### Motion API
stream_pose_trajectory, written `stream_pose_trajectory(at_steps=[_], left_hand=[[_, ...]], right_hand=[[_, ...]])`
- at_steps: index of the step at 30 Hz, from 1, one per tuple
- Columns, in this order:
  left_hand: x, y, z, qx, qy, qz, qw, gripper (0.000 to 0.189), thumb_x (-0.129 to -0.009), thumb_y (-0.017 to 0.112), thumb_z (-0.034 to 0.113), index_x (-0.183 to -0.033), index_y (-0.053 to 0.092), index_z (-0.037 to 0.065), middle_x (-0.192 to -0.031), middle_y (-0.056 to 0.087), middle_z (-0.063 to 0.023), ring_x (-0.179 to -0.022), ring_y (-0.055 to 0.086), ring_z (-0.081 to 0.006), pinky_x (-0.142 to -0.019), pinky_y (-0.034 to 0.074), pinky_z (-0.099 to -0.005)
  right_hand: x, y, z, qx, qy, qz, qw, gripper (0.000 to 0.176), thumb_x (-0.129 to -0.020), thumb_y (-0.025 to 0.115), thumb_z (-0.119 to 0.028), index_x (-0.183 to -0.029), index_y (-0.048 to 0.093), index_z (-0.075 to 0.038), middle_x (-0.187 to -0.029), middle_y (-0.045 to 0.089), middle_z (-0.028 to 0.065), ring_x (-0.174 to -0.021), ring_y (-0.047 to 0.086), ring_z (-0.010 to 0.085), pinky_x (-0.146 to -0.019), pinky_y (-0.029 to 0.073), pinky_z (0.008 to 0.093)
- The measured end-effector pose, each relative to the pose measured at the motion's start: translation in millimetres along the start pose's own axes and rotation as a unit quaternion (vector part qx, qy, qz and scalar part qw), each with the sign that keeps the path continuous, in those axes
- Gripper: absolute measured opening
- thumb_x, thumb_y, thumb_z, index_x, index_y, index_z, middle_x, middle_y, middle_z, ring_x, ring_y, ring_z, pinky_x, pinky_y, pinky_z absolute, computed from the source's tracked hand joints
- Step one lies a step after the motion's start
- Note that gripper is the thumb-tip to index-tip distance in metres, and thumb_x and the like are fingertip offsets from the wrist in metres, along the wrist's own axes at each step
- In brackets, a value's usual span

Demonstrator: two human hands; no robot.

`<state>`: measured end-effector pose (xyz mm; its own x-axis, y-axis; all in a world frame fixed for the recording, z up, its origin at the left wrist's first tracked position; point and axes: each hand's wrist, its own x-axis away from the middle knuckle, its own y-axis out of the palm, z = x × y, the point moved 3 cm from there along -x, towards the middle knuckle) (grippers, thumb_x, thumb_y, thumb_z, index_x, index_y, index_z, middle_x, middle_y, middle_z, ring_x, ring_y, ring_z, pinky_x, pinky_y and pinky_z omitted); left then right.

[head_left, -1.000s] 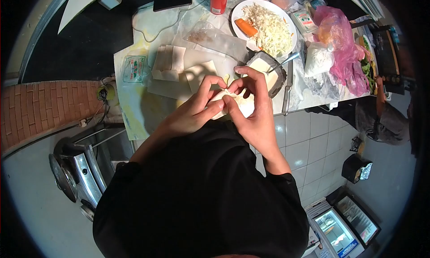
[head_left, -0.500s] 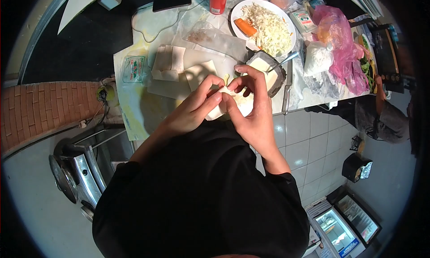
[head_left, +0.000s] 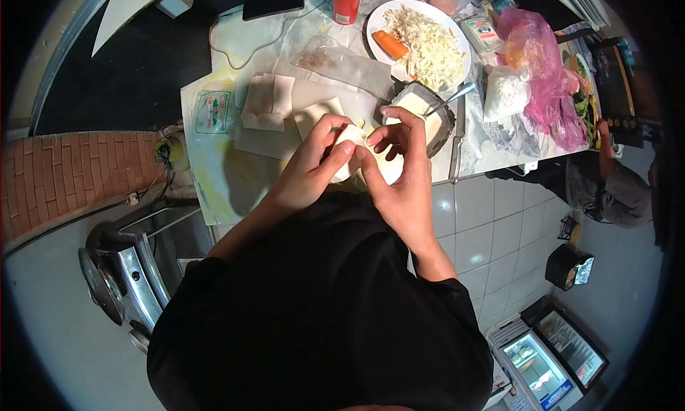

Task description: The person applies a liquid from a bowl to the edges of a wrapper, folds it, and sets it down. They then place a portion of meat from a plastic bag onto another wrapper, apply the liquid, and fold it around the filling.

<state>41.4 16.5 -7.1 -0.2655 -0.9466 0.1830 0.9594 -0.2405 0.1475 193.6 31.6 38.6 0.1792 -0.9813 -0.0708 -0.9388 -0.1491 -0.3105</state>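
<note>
On my feed, left hand [head_left: 307,175] pinches pale wrapper [head_left: 349,135] over near side of table [head_left: 211,175], apparently steadying its fold. Right hand [head_left: 409,174] curls at its right edge; pinching or not, I can't tell. Bowl [head_left: 449,128] far-right, likely for reach.

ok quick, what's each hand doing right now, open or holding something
Left hand: closed, holding a pale folded sheet.
Right hand: fingers curled beside the sheet; whether it grips it cannot be told.
</note>
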Motion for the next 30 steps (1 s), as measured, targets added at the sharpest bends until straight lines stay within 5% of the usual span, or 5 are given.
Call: stream_pose_trajectory(at_steps=[9, 11, 17, 22, 30], left_hand=[[-6, -4, -10, 0.168, -0.060, -0.021, 0.984, 0.023, -0.102, 0.054, 0.016, -0.120, 0.054, 0.001, -0.105, 0.060, -0.0016, -0.098, 0.054, -0.0062, -0.087, 0.045, -0.0244], [-6, 0, -7, 0.218, -0.071, 0.003, 0.973, 0.022, -0.102, 0.054, 0.018, -0.118, 0.056, 0.003, -0.102, 0.060, 0.0013, -0.091, 0.054, -0.0028, -0.077, 0.045, -0.0203], [-8, -7, -18, 0.178, -0.062, 0.019, 0.982, 0.017, -0.102, 0.055, 0.020, -0.110, 0.059, 0.006, -0.090, 0.058, 0.0067, -0.071, 0.046, 0.0037, -0.053, 0.033, -0.0158], [-9, -7, -17, 0.165, -0.062, 0.038, 0.984, 0.014, -0.102, 0.055, 0.021, -0.106, 0.059, 0.008, -0.087, 0.057, 0.0075, -0.068, 0.044, 0.0044, -0.052, 0.031, -0.0154], [-9, -8, -22, 0.185, -0.063, 0.066, 0.979, 0.014, -0.102, 0.055, 0.021, -0.105, 0.059, 0.008, -0.082, 0.057, 0.0083, -0.062, 0.042, 0.0051, -0.048, 0.029, -0.0151]], right_hand=[[-1, 2, 2, -0.024, -0.012, 0.001, 1.000, 0.050, -0.085, 0.063, -0.001, -0.131, 0.043, -0.006, -0.083, 0.060, 0.0082, -0.078, 0.060, 0.0207, -0.073, 0.047, 0.0318], [-2, 3, 2, -0.024, -0.014, 0.001, 1.000, 0.050, -0.085, 0.063, -0.001, -0.130, 0.043, -0.006, -0.083, 0.060, 0.0083, -0.077, 0.060, 0.0209, -0.073, 0.047, 0.0319], [-7, 5, 1, -0.018, -0.011, 0.008, 1.000, 0.050, -0.085, 0.064, -0.002, -0.130, 0.043, -0.006, -0.083, 0.059, 0.0094, -0.077, 0.059, 0.0214, -0.073, 0.048, 0.0324], [-13, 9, 7, -0.021, -0.005, 0.002, 1.000, 0.052, -0.083, 0.063, 0.004, -0.131, 0.043, -0.006, -0.081, 0.057, 0.0030, -0.077, 0.055, 0.0115, -0.073, 0.043, 0.0263], [-14, 12, 8, -0.029, -0.003, 0.001, 1.000, 0.052, -0.084, 0.063, 0.004, -0.131, 0.043, -0.007, -0.081, 0.058, 0.0022, -0.077, 0.054, 0.0109, -0.073, 0.043, 0.0262]])
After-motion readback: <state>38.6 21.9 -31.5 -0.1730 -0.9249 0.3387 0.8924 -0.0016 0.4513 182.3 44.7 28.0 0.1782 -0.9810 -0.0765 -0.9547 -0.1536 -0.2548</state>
